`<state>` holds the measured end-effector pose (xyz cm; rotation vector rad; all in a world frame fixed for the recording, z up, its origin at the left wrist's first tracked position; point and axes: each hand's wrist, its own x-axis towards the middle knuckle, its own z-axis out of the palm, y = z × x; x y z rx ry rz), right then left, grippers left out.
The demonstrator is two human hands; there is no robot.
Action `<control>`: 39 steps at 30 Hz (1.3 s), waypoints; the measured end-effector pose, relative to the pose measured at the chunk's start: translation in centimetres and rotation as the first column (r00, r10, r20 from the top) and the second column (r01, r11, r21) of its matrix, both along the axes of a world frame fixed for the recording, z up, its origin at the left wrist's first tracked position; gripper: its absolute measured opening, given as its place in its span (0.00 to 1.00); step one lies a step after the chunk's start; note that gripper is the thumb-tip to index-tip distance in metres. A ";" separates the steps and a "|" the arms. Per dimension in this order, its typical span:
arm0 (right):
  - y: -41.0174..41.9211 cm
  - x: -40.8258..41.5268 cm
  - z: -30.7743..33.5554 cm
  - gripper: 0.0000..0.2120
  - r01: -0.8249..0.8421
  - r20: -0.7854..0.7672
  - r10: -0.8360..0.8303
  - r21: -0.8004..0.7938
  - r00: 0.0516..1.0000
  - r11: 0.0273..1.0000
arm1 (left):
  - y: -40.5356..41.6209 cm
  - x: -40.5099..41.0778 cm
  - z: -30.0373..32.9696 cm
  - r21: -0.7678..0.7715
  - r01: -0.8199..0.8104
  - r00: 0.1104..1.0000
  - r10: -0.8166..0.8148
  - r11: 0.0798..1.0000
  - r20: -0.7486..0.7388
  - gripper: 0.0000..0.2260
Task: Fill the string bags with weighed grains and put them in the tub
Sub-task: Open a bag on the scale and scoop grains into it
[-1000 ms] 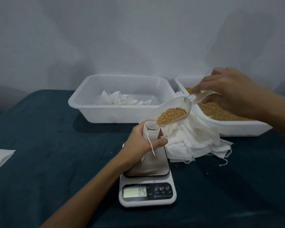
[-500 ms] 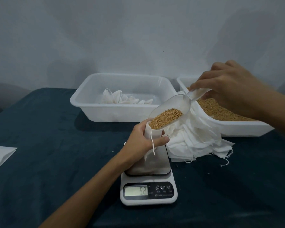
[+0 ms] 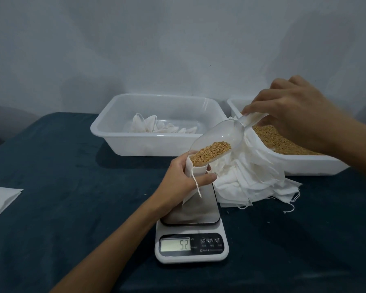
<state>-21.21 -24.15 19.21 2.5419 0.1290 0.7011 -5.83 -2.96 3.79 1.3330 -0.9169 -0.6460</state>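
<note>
Gripping bag point(image 3: 195, 172), left hand point(image 3: 179, 182); right hand point(image 3: 292, 115) gripping scoop point(image 3: 218, 142); scale point(image 3: 191, 248) reads 52.

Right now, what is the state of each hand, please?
Left hand: grips the string bag on the scale.
Right hand: holds the scoop of grains.

The clear scoop point(image 3: 218, 140), held level above the string bag point(image 3: 195, 172) a second ago, is now tipped down at its front, and its lip is brought to the bag's open mouth. The grains point(image 3: 211, 153) are slid forward from the bowl's middle to the lip, against the mouth. The handle is raised by the right hand point(image 3: 292, 115), and the scale's display point(image 3: 174, 244) is changed from 0.5 to 52.
</note>
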 end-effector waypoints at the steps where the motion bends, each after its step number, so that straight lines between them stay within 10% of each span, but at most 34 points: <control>1: 0.0 0.0 0.0 0.15 -0.001 0.005 0.001 0.000 1.000 1.000 | 0.0 -0.1 0.0 -0.001 -0.002 1.000 0.002 1.000 -0.015 0.19; 39: 2.3 0.3 -0.3 0.16 -0.105 0.216 0.144 -0.182 0.966 0.978 | 0.4 -0.4 1.0 -0.035 -0.107 0.993 0.105 0.994 -0.056 0.24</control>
